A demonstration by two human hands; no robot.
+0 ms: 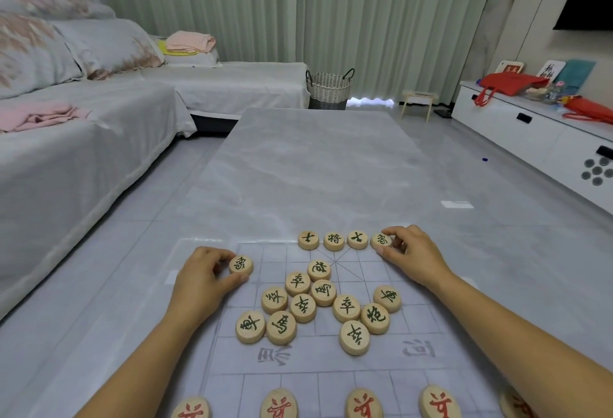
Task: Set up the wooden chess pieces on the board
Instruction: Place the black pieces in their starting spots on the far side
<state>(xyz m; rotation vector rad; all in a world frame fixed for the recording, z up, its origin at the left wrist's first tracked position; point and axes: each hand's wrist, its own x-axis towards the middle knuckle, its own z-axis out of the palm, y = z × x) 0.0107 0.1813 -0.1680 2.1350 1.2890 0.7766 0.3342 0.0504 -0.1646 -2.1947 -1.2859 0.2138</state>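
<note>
— Wooden discs with green writing: how many do you count?
— Sixteen. Four stand in a row on the far edge of the board [414, 328]: left 士 [308, 240], 将 [334, 241], right 士 [357, 239], then an elephant piece [380, 241]. My right hand [411, 258] pinches that last one between thumb and curled fingers. My left hand [199, 281] pinches the second elephant piece [241, 264] the same way, at the board's left edge near the far corner.
— And the others?
— The loose cluster [303, 307] is eleven discs, bunched and touching on the far half. I read five 卒 and two 車 there. I can't make out the other four for certain.
— Any red?
— The red row [364, 404] is five discs along the near edge. The rightmost is cut off by the frame.
— Anything printed on the board?
— Grey river characters. One reads 河 [418, 348], upside down to me. The sheet lies flat on the grey marbled table [331, 169].
</note>
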